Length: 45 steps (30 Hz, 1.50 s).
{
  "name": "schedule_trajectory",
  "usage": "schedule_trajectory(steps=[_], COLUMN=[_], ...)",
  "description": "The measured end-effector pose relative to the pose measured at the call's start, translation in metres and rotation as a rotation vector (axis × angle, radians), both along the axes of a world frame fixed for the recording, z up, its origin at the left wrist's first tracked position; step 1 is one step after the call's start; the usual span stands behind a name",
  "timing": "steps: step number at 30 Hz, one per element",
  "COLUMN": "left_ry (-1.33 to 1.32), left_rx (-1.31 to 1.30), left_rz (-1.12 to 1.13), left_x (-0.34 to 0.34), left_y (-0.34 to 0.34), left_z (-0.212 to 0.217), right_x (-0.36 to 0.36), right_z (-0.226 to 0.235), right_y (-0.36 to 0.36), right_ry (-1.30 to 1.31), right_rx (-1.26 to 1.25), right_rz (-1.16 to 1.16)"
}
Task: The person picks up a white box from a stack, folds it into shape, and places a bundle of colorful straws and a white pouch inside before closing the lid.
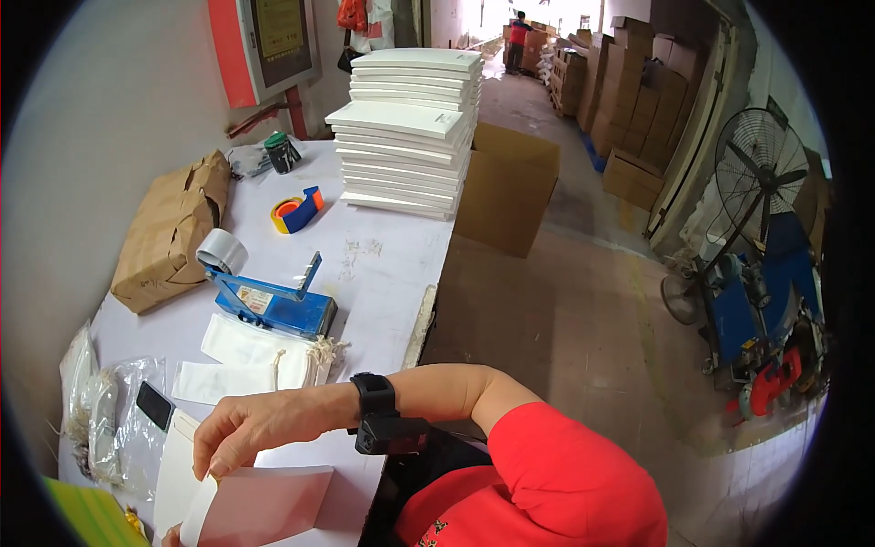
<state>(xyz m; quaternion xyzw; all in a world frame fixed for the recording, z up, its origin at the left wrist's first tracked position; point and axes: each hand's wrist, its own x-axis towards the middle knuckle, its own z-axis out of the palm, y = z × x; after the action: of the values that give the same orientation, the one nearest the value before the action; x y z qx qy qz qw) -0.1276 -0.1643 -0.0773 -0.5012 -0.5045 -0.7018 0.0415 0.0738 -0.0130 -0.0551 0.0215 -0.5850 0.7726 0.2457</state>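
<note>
Red sleeve [579,479], white cardboard [260,506] between hands [241,433]

two hands show, one right hand [246,428] and one left hand [170,538], with one white card piece [260,501]. there are two tape dispensers [314,314], one dark phone-like slab [155,406], one jar [283,157], one brown paper package [169,232], at least two white pouches [241,342], two stacks of flat white pieces [396,118], one fan [766,178], one distant person [517,46] and more than five cardboard boxes [624,82].

White folded card [264,506] — pink-tinted on one face, tilted, pinched at one corner, lower left
</note>
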Motion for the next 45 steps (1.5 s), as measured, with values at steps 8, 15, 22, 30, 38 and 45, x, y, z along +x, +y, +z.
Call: schedule_trajectory(steps=[8, 15, 22, 30, 38, 45], left_ry=[0.022, 0.037, 0.059, 0.126, 0.059, 0.14], left_rx=[-0.073, -0.157, -0.209, -0.092, -0.108, -0.107], left_rz=[-0.018, -0.075, -0.175, -0.232, -0.376, -0.204], left_x=[0.009, 0.006, -0.006, -0.024, -0.029, -0.029], left_y=[-0.009, -0.02, -0.019, -0.004, 0.001, 0.003], left_z=[0.015, 0.026, 0.031, 0.018, 0.025, 0.02], right_x=[0.001, 0.007, 0.003, -0.006, -0.008, -0.013], right_z=[0.014, 0.027, 0.035, 0.016, 0.009, 0.007], right_y=[-0.007, -0.023, -0.019, -0.01, -0.009, -0.005], right_ry=[0.022, -0.005, -0.065, 0.176, 0.214, 0.214], right_rx=[0.339, 0.565, 0.676, 0.799, 0.836, 0.831], right_rz=[-0.212, -0.429, -0.43, -0.464, -0.479, -0.522])
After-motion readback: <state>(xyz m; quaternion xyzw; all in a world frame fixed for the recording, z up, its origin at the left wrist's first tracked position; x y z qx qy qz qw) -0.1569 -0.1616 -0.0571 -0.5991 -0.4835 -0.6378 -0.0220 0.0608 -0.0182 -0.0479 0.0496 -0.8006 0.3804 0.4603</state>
